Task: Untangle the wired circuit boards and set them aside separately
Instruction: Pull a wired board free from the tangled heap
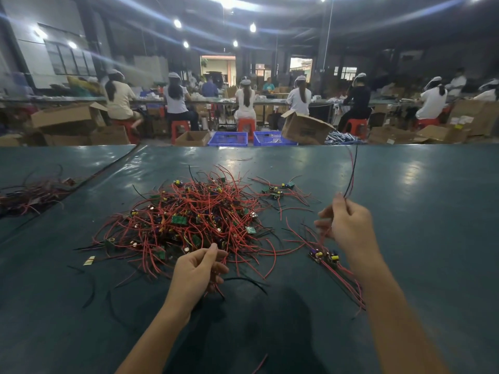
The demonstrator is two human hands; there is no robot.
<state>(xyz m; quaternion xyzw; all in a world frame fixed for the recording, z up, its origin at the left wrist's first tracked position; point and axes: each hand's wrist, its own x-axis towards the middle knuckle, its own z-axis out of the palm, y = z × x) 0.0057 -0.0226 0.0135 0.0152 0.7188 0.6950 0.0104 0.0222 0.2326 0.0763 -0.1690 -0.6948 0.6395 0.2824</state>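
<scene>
While pinched, thin curved wires [352,171].

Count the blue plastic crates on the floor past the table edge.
2. One blue crate sits left of the other blue crate, side by side, just beyond the table. More may be hidden behind the cardboard boxes.

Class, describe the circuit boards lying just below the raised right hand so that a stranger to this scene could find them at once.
Start at the big tangled pile of red wires in the middle of the green table. Move right to the right hand, which pinches wires upward. Just below its wrist lie the circuit boards, set apart from the pile and carrying yellow parts.
</scene>
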